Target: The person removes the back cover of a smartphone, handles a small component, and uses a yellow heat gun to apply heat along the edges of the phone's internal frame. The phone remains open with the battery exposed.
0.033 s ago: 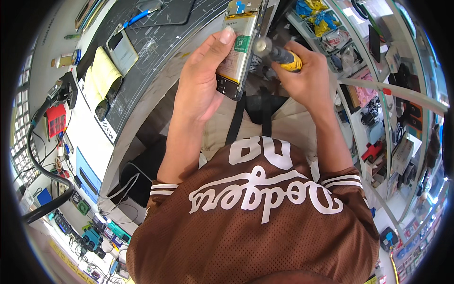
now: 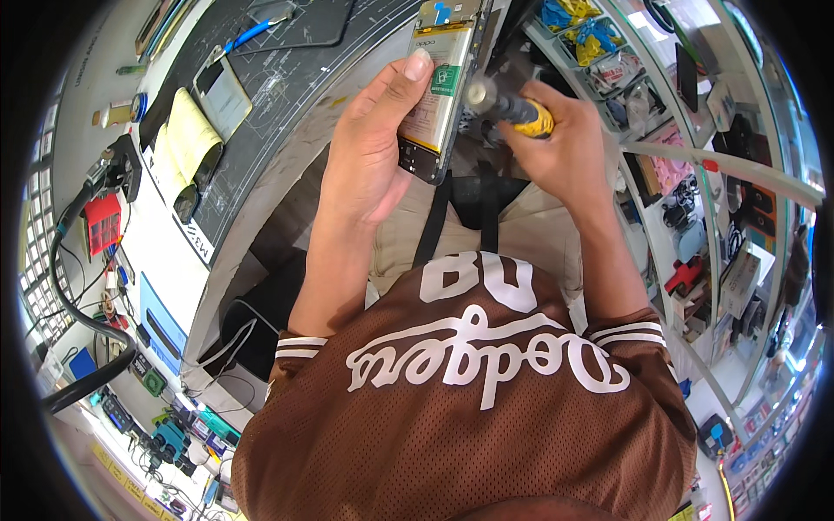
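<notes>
My left hand (image 2: 367,143) is closed around an opened smartphone (image 2: 449,52), held tilted with its thumb across the exposed battery. A green label marks the battery, and a black frame shows at the phone's lower end. Just right of the phone, my right hand (image 2: 569,143) is wrapped round a black-and-yellow hand tool (image 2: 512,110). Its round, pale end points toward the phone's edge and is smeared by motion. Whether that end touches the phone, I cannot tell.
On the left, a dark work mat (image 2: 261,95) carries a yellow cloth-like piece (image 2: 187,139), a phone panel (image 2: 228,100) and a blue pen-like tool (image 2: 252,33). Glass shelves (image 2: 695,165) with packets and parts stand on the right. A thick black cable (image 2: 104,330) bends at far left.
The tool in my right hand has shifted slightly left, its end blurred. The phone and my left hand have stayed in place.
</notes>
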The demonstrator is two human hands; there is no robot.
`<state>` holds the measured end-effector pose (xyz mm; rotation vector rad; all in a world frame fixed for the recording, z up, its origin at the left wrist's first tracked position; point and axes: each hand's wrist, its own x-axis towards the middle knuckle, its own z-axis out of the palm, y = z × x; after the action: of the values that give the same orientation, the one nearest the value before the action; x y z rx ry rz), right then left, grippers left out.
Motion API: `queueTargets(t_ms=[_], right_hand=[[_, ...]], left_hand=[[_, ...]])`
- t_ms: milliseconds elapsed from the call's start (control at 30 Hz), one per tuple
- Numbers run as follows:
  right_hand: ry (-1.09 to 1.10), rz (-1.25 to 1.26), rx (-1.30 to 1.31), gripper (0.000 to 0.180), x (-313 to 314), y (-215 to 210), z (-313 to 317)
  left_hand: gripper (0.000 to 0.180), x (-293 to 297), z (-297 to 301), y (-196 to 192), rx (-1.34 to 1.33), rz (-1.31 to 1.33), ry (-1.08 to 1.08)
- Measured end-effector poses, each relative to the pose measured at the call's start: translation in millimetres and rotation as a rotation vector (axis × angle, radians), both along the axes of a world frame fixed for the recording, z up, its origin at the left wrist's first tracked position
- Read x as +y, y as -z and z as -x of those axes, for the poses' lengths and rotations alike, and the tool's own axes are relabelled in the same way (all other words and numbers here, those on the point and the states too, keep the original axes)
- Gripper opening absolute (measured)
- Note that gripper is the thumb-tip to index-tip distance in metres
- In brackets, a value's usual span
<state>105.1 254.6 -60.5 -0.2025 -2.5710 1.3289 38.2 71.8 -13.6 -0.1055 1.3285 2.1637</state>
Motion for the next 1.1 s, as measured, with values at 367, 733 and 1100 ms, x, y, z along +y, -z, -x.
queueTargets(t_ms=[367,733,1100], right_hand=[[0.106,0.025,-0.041,0.021,2.1,1.1,-41.7],[0.094,-0.003,0.015,0.018,2.6,-8.2,-45.2],[0.113,-0.033,0.057,0.014,0.3,-3.0,-42.7]], left_hand=[[0.038,11.6,-17.8,7.1,-0.004,0.000,0.147],[0.039,-6.1,-32.3,11.6,-0.028,-0.090,0.172],[0.038,-4.1,-40.9,-3.8,-0.020,-0.017,0.090]])
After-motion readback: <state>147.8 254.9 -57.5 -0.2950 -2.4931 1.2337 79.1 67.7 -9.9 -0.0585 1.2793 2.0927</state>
